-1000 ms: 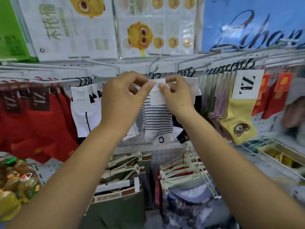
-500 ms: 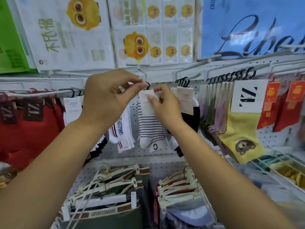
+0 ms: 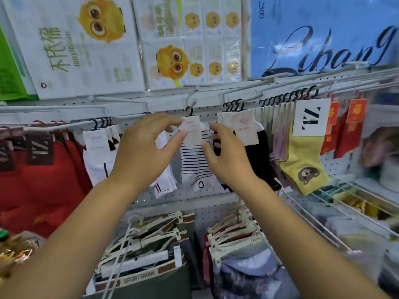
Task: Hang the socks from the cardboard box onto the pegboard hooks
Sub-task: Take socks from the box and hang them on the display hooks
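At frame centre, the left hand (image 3: 142,152) pinches the card tag of the striped sock (image 3: 194,165), its black hanger at a pegboard hook (image 3: 192,98). The right hand (image 3: 226,156) curls beside the tag; whether it grips is unclear. Black socks (image 3: 257,160) crowd its right, white socks (image 3: 97,160) its left.

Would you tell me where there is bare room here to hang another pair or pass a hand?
Bare pegboard runs between the striped socks and the underwear hangers below. The upper rods above the yellow bear sock are empty. Crowded: the rod of pastel socks behind that sock, and the red socks at left.
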